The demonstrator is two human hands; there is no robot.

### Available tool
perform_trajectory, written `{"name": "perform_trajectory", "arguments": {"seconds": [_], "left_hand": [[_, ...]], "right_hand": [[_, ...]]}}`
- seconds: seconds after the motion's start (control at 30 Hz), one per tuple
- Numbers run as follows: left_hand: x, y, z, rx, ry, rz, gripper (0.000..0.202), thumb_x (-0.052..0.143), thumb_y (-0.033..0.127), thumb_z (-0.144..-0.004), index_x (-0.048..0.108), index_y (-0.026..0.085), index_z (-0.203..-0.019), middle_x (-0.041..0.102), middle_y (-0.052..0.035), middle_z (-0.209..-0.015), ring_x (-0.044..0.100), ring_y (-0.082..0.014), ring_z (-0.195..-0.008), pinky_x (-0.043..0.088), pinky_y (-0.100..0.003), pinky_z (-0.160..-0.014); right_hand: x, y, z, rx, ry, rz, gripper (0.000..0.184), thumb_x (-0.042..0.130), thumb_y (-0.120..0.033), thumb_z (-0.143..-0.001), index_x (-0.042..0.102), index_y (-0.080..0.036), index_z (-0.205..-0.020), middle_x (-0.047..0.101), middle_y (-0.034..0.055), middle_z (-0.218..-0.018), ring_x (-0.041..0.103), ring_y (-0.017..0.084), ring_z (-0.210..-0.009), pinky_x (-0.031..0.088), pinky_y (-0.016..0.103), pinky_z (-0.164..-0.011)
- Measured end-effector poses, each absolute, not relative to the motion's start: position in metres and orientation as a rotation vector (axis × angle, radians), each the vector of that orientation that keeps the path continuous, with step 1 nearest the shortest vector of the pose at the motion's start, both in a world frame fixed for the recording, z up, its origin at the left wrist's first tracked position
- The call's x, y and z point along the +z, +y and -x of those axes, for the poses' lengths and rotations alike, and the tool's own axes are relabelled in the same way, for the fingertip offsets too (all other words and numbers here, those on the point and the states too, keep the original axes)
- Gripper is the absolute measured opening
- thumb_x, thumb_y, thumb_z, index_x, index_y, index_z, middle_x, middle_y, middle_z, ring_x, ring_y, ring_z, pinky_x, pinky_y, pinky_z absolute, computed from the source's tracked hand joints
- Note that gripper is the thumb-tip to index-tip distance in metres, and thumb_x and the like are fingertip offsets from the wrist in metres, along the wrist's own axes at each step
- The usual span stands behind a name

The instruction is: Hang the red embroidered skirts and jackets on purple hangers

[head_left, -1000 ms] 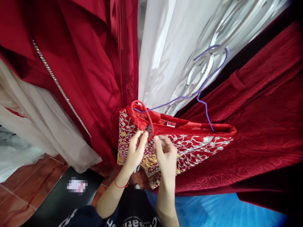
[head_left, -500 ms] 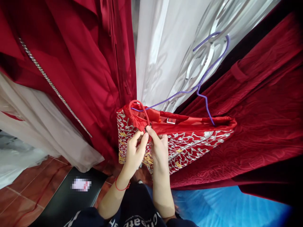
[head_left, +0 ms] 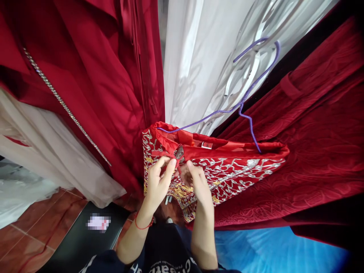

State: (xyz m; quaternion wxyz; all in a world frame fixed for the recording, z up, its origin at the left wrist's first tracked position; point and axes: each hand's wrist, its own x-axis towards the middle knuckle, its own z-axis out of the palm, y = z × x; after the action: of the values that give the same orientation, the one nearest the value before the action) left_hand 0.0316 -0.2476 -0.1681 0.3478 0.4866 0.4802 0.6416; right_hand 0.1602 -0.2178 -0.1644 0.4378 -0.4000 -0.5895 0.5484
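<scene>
A red garment (head_left: 236,170) with silver and gold embroidery and a red satin waistband hangs from a purple wire hanger (head_left: 250,89). At the waistband's front opening, my left hand (head_left: 159,178) pinches a red cord (head_left: 179,163) between thumb and fingers. My right hand (head_left: 202,185) is just right of it, its fingers curled at the cord's other side and partly blurred. A dark, shiny gap or fastening (head_left: 179,152) shows right above the fingertips. Inside the waistband sits a small label (head_left: 206,145) marked S.
The hanger hooks onto a white scrolled metal frame (head_left: 247,79). Red gowns (head_left: 93,76) hang to the left, more red fabric (head_left: 318,132) to the right. A black seat-like surface (head_left: 76,235) stands low left on the tiled floor; blue fabric (head_left: 270,246) lies low right.
The large red cord loop above the waistband is gone, drawn down to my fingers. My right hand has moved right and down, away from the left.
</scene>
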Motion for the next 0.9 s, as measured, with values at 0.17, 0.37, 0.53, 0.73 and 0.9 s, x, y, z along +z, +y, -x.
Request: {"name": "perform_trajectory", "arguments": {"seconds": [0.17,0.37,0.53,0.73,0.9], "left_hand": [[-0.167,-0.241,-0.030,1.636,1.256,-1.254,0.037,0.056,0.049,-0.094,0.051,0.019,-0.073,0.040,0.0052,-0.060,0.035,-0.0077,-0.054,0.028,-0.021,-0.050],[-0.163,-0.239,-0.031,1.609,1.267,-1.356,0.034,0.052,0.046,-0.097,0.051,0.020,-0.076,0.041,0.0052,-0.061,0.036,-0.0084,-0.054,0.029,-0.022,-0.051],[-0.146,-0.239,-0.023,1.590,1.348,-1.668,0.026,0.050,0.036,-0.099,0.056,0.020,-0.080,0.052,0.0039,-0.064,0.046,-0.0092,-0.056,0.037,-0.022,-0.057],[-0.120,-0.208,-0.003,1.730,1.343,-2.068,0.021,0.062,0.032,-0.093,0.066,0.020,-0.076,0.070,-0.0011,-0.075,0.061,-0.0145,-0.072,0.047,-0.027,-0.075],[-0.116,-0.171,0.006,1.958,1.313,-2.124,0.019,0.064,0.031,-0.092,0.071,0.021,-0.077,0.076,-0.0041,-0.095,0.068,-0.0194,-0.094,0.046,-0.038,-0.098]], "right_hand": [[-0.160,-0.225,-0.193,0.976,-1.692,1.463,0.066,0.041,-0.060,-0.098,0.051,-0.023,-0.044,0.048,0.0006,-0.038,0.047,0.014,-0.041,0.034,0.028,-0.050],[-0.147,-0.224,-0.171,0.628,-1.800,1.060,0.023,0.058,-0.033,-0.094,0.065,-0.021,-0.112,0.071,0.0066,-0.098,0.066,0.019,-0.087,0.050,0.032,-0.081],[-0.149,-0.210,-0.150,0.881,-1.651,0.752,0.015,0.057,-0.026,-0.094,0.057,-0.023,-0.108,0.070,0.0041,-0.101,0.066,0.017,-0.094,0.051,0.032,-0.087],[-0.121,-0.200,-0.167,0.747,-1.657,0.903,0.014,0.058,-0.033,-0.096,0.067,-0.022,-0.095,0.070,0.0019,-0.089,0.063,0.015,-0.081,0.049,0.029,-0.077],[-0.106,-0.187,-0.181,0.351,-1.573,1.019,0.017,0.052,-0.031,-0.099,0.065,-0.019,-0.098,0.070,0.0042,-0.089,0.065,0.014,-0.075,0.051,0.029,-0.072]]}}
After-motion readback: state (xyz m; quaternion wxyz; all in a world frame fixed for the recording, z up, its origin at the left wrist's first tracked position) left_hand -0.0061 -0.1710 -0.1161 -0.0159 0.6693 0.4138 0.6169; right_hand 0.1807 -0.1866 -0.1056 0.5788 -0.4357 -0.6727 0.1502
